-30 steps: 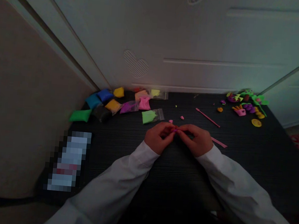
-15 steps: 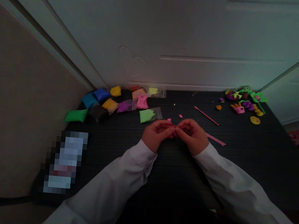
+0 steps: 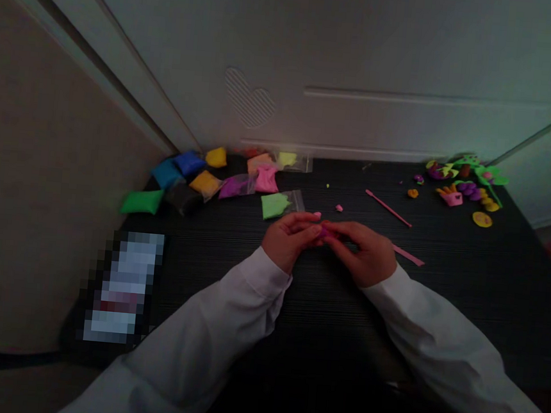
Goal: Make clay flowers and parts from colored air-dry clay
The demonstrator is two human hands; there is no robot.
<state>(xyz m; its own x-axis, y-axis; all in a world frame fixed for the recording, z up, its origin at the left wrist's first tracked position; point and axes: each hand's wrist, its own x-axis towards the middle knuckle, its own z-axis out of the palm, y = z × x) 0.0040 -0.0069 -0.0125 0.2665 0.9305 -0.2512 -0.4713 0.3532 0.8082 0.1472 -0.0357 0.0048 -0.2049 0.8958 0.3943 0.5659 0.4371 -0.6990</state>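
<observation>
My left hand (image 3: 287, 238) and my right hand (image 3: 365, 251) meet over the middle of the dark table (image 3: 213, 259). Between their fingertips they pinch a small piece of purple modelling clay (image 3: 324, 232), mostly covered by the fingers. Just beyond the fingertips lie two small pink clay bits (image 3: 339, 208). A pink flat tool (image 3: 409, 255) rests beside my right hand, partly hidden by it. Farther back lies a thin pink modelling stick (image 3: 388, 208). Close to my left hand is a bag of light green clay (image 3: 275, 206).
Several bags of coloured clay, among them a green one (image 3: 142, 202) and a pink one (image 3: 267, 179), lie at the back left. Finished clay figures (image 3: 468, 178) and a yellow disc (image 3: 482, 219) sit at the back right. A phone (image 3: 126, 283) with a blurred screen stands at the left.
My right hand has turned a little, its fingers now stretched more toward the left, and more of the purple clay shows. The whole view has shifted slightly.
</observation>
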